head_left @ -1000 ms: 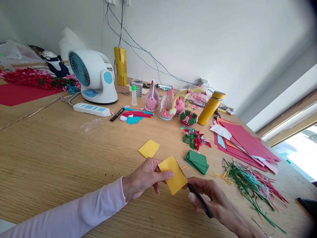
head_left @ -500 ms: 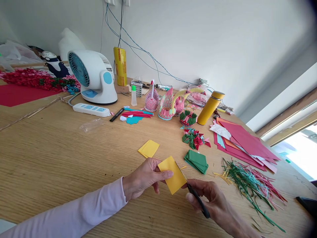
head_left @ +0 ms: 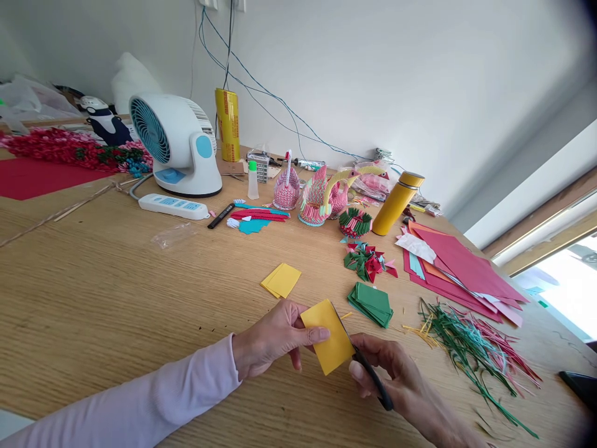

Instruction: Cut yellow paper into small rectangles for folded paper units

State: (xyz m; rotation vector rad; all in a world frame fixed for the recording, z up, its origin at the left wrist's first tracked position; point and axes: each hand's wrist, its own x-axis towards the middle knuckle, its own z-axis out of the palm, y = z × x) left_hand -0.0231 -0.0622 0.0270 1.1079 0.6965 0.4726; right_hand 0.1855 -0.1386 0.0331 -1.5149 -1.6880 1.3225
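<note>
Between thumb and fingers, my left hand [head_left: 275,336] pinches a piece of yellow paper [head_left: 329,354] above the table. My right hand [head_left: 396,373] grips black-handled scissors [head_left: 373,376], their blades lying along the paper's right edge. How far the blades are parted is hard to see. A thin yellow strip [head_left: 346,315] shows just beyond that edge. Behind my left hand lies a small stack of yellow paper pieces [head_left: 282,280]. A stack of green paper pieces [head_left: 372,303] sits beyond my right hand.
Thin paper offcuts [head_left: 480,342] lie at right, near red paper sheets [head_left: 461,261]. Folded paper pieces [head_left: 368,261], paper swans [head_left: 317,202] and a yellow bottle [head_left: 397,204] stand farther back. A white fan [head_left: 180,146] and power strip [head_left: 174,206] are at left.
The yellow paper has shifted slightly down and right in my left hand's pinch. The scissors stay at its right edge, with my right hand almost in the same place.
</note>
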